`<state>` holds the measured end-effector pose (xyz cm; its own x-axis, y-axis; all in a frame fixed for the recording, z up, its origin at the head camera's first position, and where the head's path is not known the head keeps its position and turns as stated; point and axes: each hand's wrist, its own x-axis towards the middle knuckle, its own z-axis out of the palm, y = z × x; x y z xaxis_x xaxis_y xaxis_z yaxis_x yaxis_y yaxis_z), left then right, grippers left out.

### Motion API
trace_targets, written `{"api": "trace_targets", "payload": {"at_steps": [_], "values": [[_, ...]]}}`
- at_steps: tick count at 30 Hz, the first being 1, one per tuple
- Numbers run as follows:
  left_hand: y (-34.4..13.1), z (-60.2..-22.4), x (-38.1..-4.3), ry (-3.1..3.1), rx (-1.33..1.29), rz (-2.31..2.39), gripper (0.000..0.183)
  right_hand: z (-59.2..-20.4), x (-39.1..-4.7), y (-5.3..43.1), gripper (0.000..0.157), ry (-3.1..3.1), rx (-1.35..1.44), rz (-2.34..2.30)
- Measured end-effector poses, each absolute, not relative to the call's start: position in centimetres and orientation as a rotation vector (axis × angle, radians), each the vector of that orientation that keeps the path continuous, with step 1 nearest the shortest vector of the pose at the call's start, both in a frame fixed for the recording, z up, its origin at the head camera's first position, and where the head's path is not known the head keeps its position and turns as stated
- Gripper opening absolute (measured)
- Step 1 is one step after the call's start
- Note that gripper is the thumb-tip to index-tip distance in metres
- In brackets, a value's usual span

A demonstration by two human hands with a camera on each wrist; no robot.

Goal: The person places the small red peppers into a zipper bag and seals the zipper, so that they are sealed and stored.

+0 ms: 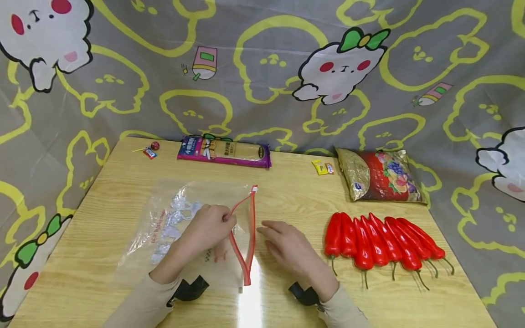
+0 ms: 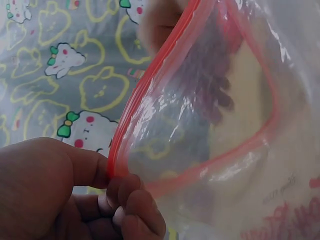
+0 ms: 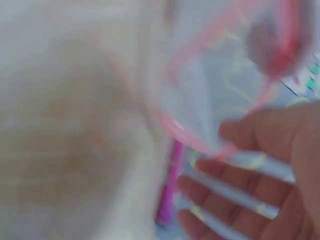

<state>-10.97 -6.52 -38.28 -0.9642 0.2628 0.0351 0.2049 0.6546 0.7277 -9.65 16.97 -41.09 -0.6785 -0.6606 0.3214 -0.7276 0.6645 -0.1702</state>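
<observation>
A clear zip bag (image 1: pixel 141 228) with a red zip edge (image 1: pixel 252 223) lies at the left of the table, its mouth gaping to the right. Several silvery pieces (image 1: pixel 177 216) show through its plastic. My left hand (image 1: pixel 208 225) pinches the near side of the mouth between thumb and fingers; the left wrist view shows the thumb on the red strip (image 2: pixel 120 140). To the right of the mouth is my right hand (image 1: pixel 289 246), fingers loosely extended and holding nothing. In the blurred right wrist view, its fingers (image 3: pixel 235 172) are close to the red edge.
Several red peppers (image 1: pixel 371 241) lie in a row at the right. Behind them is a gold and red packet (image 1: pixel 381 175). A purple noodle packet (image 1: pixel 223 152) lies along the back, with small yellow and orange candies (image 1: pixel 321 167) right of it and a lollipop (image 1: pixel 154 146) left.
</observation>
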Motion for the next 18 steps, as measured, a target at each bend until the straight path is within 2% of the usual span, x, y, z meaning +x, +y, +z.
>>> {"api": "trace_targets", "payload": {"at_steps": [5, 10, 14, 18], "values": [[-6.6, -38.5, -11.1, 2.782, 0.381, 1.247, 0.036, -38.2, -9.7, 20.2, 0.024, -2.732, 0.572, 0.352], [-6.7, -38.6, -11.3, 2.811, 0.368, 1.229, 0.036, -37.2, -8.8, 24.0, 0.021, -2.847, 0.126, 0.184], [-6.8, -38.6, -11.4, 2.86, 0.352, 1.204, 0.036, -37.4, -8.1, 25.9, 0.033, -2.984, -0.074, 0.045], [-6.8, -38.5, -11.4, 2.859, 0.327, 1.206, 0.036, -38.6, -7.7, 26.4, 0.044, -3.117, -0.097, -0.041]]}}
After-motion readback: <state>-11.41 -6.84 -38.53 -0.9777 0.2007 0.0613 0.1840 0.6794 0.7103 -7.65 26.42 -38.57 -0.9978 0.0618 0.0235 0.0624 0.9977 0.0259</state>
